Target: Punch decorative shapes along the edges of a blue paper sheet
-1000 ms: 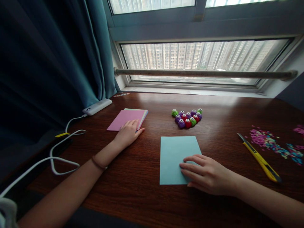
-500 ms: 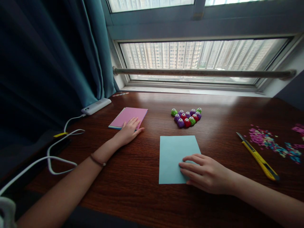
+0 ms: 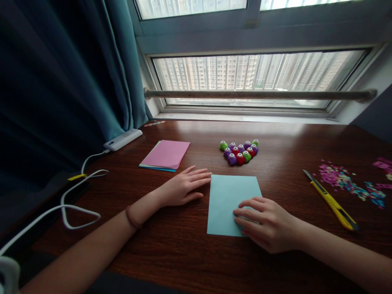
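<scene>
In the head view, a light blue sheet of paper point(image 3: 229, 200) lies flat on the dark wooden table point(image 3: 190, 249), and the right hand point(image 3: 269, 222) rests on its near right corner, fingers spread flat and gripping nothing. The left hand point(image 3: 183, 188) lies palm down on the table just left of the sheet, fingers loose and extended, holding nothing. Beyond it sits a pink-topped paper stack point(image 3: 165, 155), with a cluster of small colored punches point(image 3: 240, 152) behind the sheet and a yellow utility knife point(image 3: 332, 202) to the right.
</scene>
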Demonstrator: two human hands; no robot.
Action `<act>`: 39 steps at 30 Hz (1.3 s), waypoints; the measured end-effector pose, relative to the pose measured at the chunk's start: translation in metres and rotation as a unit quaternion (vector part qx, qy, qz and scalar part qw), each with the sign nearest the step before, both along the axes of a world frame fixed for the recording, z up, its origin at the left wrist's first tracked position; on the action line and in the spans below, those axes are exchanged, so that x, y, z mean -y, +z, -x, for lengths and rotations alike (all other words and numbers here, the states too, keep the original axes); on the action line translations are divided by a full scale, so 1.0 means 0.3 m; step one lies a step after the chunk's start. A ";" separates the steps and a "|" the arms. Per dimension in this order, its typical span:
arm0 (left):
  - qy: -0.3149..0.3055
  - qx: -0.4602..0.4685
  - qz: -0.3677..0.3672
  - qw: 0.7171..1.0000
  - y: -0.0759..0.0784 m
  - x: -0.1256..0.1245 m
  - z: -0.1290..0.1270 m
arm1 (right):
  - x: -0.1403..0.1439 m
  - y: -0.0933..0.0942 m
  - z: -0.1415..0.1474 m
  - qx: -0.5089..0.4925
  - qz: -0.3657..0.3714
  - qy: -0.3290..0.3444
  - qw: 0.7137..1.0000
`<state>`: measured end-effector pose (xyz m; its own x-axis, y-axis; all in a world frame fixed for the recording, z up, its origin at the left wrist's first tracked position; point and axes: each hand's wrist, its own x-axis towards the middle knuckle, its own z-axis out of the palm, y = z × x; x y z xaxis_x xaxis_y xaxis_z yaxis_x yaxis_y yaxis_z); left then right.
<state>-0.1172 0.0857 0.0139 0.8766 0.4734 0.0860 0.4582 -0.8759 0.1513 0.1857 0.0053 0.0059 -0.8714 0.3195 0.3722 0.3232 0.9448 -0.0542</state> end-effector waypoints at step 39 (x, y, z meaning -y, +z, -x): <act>-0.061 -0.090 0.000 0.994 0.023 0.016 -0.025 | -0.015 -0.021 -0.023 -0.052 -0.009 0.009 0.999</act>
